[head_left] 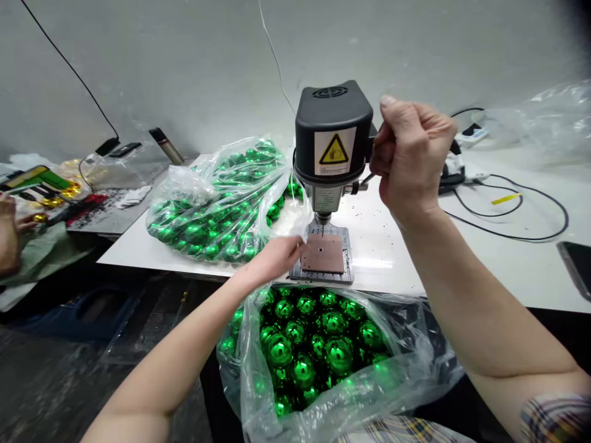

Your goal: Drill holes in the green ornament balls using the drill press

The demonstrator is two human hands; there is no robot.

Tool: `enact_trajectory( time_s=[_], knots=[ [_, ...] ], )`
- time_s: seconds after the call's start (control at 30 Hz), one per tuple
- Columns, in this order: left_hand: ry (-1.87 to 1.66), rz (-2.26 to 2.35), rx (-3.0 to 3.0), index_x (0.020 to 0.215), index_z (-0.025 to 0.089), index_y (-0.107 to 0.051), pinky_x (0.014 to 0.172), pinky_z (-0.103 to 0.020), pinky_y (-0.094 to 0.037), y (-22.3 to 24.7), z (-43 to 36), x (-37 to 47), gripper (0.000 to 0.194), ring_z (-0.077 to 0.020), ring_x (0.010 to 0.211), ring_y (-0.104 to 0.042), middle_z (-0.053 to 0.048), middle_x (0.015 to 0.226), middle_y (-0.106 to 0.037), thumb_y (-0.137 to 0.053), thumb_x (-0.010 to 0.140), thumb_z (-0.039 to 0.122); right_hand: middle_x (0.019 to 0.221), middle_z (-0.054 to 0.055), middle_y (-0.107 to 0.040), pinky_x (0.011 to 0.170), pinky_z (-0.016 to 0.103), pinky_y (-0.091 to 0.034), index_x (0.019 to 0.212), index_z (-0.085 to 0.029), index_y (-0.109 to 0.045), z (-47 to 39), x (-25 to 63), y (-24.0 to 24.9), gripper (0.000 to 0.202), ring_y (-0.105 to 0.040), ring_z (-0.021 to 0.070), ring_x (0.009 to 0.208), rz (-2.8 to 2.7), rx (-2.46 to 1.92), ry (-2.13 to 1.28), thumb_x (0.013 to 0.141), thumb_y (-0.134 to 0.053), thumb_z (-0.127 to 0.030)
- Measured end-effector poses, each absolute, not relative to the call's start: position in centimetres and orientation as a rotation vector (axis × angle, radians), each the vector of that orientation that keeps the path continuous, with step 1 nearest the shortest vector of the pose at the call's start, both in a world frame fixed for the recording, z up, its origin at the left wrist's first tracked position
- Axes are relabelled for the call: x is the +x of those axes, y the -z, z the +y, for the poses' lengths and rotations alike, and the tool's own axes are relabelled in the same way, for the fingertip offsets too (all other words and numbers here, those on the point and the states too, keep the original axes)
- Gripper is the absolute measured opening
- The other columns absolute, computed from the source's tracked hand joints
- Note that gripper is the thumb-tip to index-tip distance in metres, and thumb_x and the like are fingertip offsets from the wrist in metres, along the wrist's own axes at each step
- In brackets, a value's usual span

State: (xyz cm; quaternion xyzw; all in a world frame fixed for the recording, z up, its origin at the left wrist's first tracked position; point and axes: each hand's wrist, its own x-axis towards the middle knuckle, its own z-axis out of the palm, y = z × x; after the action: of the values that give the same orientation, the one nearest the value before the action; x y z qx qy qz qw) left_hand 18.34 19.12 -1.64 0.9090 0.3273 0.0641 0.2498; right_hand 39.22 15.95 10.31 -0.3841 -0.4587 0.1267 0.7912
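In front of me stands a small bench drill press (333,135) with a black housing and a yellow warning label. My right hand (409,151) is closed in a fist around its feed lever (367,180), most of which is hidden. Under the drill bit (322,232) lies a square brown board (322,253) with a small hole, on a grey metal base (347,280). My left hand (279,255) is at the board's left edge, fingers pressed together; what they hold is hidden. Below, an open clear plastic bag (392,394) holds many shiny green balls (302,369).
A second clear bag (221,209) of green balls lies on the white table (383,246), behind my left hand. Black cables (549,203) and a phone (577,264) are on the right. At far left, another person's hand (7,212) is beside gold balls (40,218).
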Motion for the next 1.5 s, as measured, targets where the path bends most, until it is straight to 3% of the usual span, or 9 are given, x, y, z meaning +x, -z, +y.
enact_trajectory(
  time_s=[0.13, 0.27, 0.37, 0.47, 0.57, 0.7, 1.0, 1.17, 1.5],
  knots=[
    [-0.083, 1.431, 2.572, 0.117, 0.008, -0.062, 0.100, -0.043, -0.042, 5.4, 27.4, 23.0, 0.034, -0.0333, 0.118, -0.057, -0.023, 0.129, -0.057, -0.048, 0.086, 0.002, 0.039, -0.007, -0.034, 0.030, 0.025, -0.014, 0.049, -0.020, -0.051, 15.8, 39.1, -10.4, 0.045, -0.024, 0.0043, 0.032, -0.933, -0.817, -0.296, 0.086, -0.071, -0.036],
    [-0.111, 1.571, 2.503, 0.113, 0.005, -0.063, 0.099, -0.052, -0.041, 7.6, 32.1, 23.6, 0.035, -0.0417, 0.125, -0.052, -0.029, 0.130, -0.053, -0.048, 0.081, -0.002, 0.040, -0.007, -0.036, 0.030, 0.024, -0.015, 0.049, -0.020, -0.052, 15.6, 39.0, -10.5, 0.042, -0.026, 0.0042, 0.032, -0.938, -0.820, -0.344, 0.085, -0.071, -0.031],
    [-0.169, 1.536, 2.483, 0.117, 0.011, -0.061, 0.099, -0.047, -0.044, 7.4, 33.1, 22.8, 0.036, -0.0355, 0.120, -0.056, -0.021, 0.123, -0.059, -0.056, 0.082, 0.005, 0.040, -0.007, -0.037, 0.031, 0.023, -0.015, 0.048, -0.020, -0.052, 15.5, 39.0, -10.6, 0.042, -0.026, 0.0044, 0.033, -0.932, -0.809, -0.361, 0.084, -0.072, -0.029],
    [-0.530, 1.284, 2.122, 0.125, 0.013, -0.055, 0.093, -0.041, -0.050, 6.5, 32.0, 22.0, 0.042, -0.0267, 0.108, -0.061, -0.015, 0.117, -0.063, -0.061, 0.084, 0.020, 0.039, -0.006, -0.037, 0.031, 0.024, -0.015, 0.047, -0.020, -0.052, 15.5, 39.0, -10.6, 0.043, -0.027, 0.0044, 0.033, -0.929, -0.788, -0.357, 0.082, -0.075, -0.032],
    [-0.773, 0.875, 1.339, 0.115, 0.012, -0.058, 0.087, -0.040, -0.055, 5.6, 29.3, 20.8, 0.036, -0.0217, 0.097, -0.063, -0.011, 0.110, -0.065, -0.061, 0.084, 0.032, 0.039, -0.006, -0.036, 0.032, 0.025, -0.017, 0.048, -0.020, -0.051, 15.8, 39.1, -10.4, 0.046, -0.027, 0.0047, 0.033, -0.945, -0.783, -0.336, 0.083, -0.075, -0.039],
    [-0.709, 0.734, 0.843, 0.105, 0.015, -0.060, 0.073, -0.030, -0.054, 4.8, 25.2, 19.1, 0.036, -0.0171, 0.083, -0.065, -0.007, 0.095, -0.068, -0.070, 0.079, 0.038, 0.041, -0.006, -0.034, 0.034, 0.026, -0.020, 0.051, -0.021, -0.049, 16.1, 39.4, -10.1, 0.049, -0.027, 0.0055, 0.034, -0.995, -0.812, -0.307, 0.087, -0.069, -0.047],
    [-0.749, 0.856, 1.151, 0.119, 0.016, -0.053, 0.073, -0.029, -0.052, 7.5, 19.5, 19.9, 0.067, -0.0148, 0.080, -0.065, -0.006, 0.100, -0.068, -0.088, 0.064, 0.031, 0.038, -0.007, -0.035, 0.034, 0.027, -0.015, 0.047, -0.021, -0.050, 15.8, 39.0, -10.6, 0.051, -0.026, 0.0056, 0.032, -0.938, -0.784, -0.316, 0.081, -0.074, -0.050],
    [-0.755, 0.851, 1.274, 0.114, 0.013, -0.058, 0.088, -0.033, -0.050, 10.2, 19.5, 21.1, 0.061, -0.0182, 0.096, -0.065, -0.010, 0.107, -0.070, -0.086, 0.065, 0.036, 0.040, -0.007, -0.034, 0.039, 0.027, -0.017, 0.048, -0.020, -0.049, 15.9, 39.0, -10.5, 0.051, -0.026, 0.0052, 0.036, -0.965, -0.768, -0.293, 0.086, -0.071, -0.046],
    [-0.717, 0.921, 1.543, 0.130, 0.011, -0.058, 0.063, -0.026, -0.043, 10.7, 19.7, 22.4, 0.068, -0.0131, 0.068, -0.055, -0.002, 0.079, -0.065, -0.080, 0.071, 0.038, 0.043, -0.006, -0.032, 0.041, 0.026, -0.020, 0.049, -0.021, -0.047, 16.1, 39.2, -10.3, 0.055, -0.028, 0.0055, 0.038, -0.977, -0.802, -0.260, 0.083, -0.068, -0.058]
  ],
)
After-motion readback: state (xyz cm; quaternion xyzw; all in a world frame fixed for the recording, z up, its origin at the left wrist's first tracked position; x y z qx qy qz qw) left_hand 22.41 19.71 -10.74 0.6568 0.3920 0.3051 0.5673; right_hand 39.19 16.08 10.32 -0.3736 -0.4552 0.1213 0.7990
